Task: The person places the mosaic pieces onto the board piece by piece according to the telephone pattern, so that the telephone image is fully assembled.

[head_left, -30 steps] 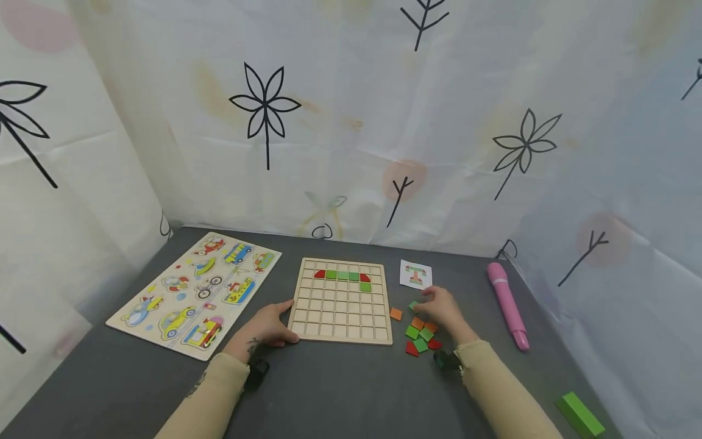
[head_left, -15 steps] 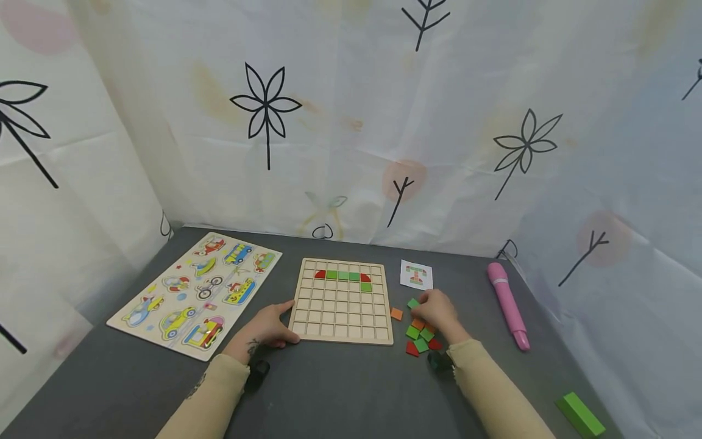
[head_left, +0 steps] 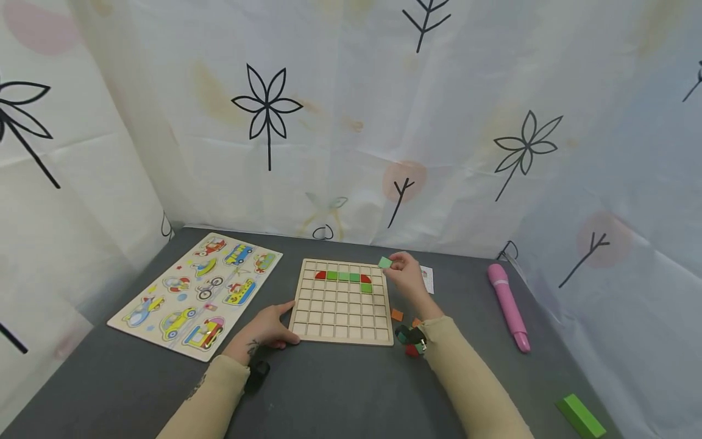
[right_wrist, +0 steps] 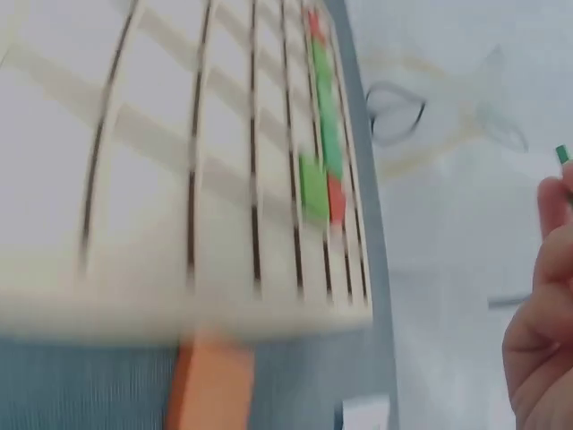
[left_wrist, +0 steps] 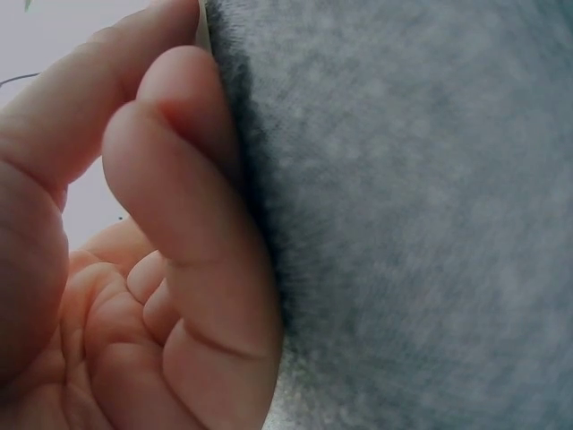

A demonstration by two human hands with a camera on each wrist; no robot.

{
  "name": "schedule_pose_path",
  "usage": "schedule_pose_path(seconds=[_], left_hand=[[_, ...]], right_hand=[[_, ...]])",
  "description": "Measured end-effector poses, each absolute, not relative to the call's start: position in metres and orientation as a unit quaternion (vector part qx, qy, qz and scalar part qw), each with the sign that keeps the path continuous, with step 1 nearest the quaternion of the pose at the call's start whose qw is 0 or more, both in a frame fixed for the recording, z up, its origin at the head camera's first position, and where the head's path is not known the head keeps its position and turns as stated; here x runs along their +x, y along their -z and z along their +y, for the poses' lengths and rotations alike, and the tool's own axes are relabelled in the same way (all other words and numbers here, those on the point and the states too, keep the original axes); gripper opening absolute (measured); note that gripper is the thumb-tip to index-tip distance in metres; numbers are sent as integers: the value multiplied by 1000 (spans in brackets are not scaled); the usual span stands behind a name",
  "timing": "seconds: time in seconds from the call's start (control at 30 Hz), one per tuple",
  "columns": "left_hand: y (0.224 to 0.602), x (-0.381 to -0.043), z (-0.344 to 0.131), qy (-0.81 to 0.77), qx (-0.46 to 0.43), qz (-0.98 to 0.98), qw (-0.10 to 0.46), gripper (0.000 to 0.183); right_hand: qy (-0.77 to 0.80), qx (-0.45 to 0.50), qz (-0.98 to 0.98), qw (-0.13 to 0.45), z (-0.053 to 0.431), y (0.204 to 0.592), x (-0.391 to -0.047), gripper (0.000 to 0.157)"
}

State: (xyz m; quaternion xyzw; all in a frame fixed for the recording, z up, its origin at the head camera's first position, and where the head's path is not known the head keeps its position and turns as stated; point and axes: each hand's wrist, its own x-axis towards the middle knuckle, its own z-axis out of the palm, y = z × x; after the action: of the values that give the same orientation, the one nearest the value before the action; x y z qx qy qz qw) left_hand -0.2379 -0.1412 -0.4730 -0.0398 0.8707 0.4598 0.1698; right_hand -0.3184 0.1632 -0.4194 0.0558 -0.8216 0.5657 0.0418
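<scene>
A square wooden grid board (head_left: 334, 311) lies flat, with a row of red and green tiles (head_left: 343, 277) near its far edge and one green tile (head_left: 366, 288) below the row's right end. My left hand (head_left: 265, 327) rests at the board's lower left, index finger and thumb touching its edge; in the left wrist view, its other fingers (left_wrist: 192, 215) are folded. Over the far right corner of the board, my right hand (head_left: 407, 277) pinches a green square tile (head_left: 385, 263) between fingertips, raised and tilted. The same tile (right_wrist: 562, 154) barely shows in the right wrist view.
Right of the board lie an orange tile (head_left: 397, 314) and other loose tiles (head_left: 412, 350), partly hidden by my right wrist. A pattern card (head_left: 429, 280) sits behind my right hand. A vehicle puzzle (head_left: 200, 292) lies left; a pink pen-like object (head_left: 509, 308) and green block (head_left: 580, 416) lie right.
My right hand has picked a green tile from the loose pile and moved up and left to the board's far right corner. The left hand and board have stayed put.
</scene>
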Motion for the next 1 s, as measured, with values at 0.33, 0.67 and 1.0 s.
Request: schedule_pose_path(seconds=[0.33,0.67,1.0], left_hand=[[472,-236,-141,-460,-35,871,169,93],[472,-238,-142,-451,-33,876,168,94],[472,-239,-142,-453,-35,874,170,94]], right_hand=[[-675,59,-735,-12,102,440,-330,32],[-585,93,-804,-45,64,461,-335,34],[-507,57,-857,-71,39,470,-334,34]])
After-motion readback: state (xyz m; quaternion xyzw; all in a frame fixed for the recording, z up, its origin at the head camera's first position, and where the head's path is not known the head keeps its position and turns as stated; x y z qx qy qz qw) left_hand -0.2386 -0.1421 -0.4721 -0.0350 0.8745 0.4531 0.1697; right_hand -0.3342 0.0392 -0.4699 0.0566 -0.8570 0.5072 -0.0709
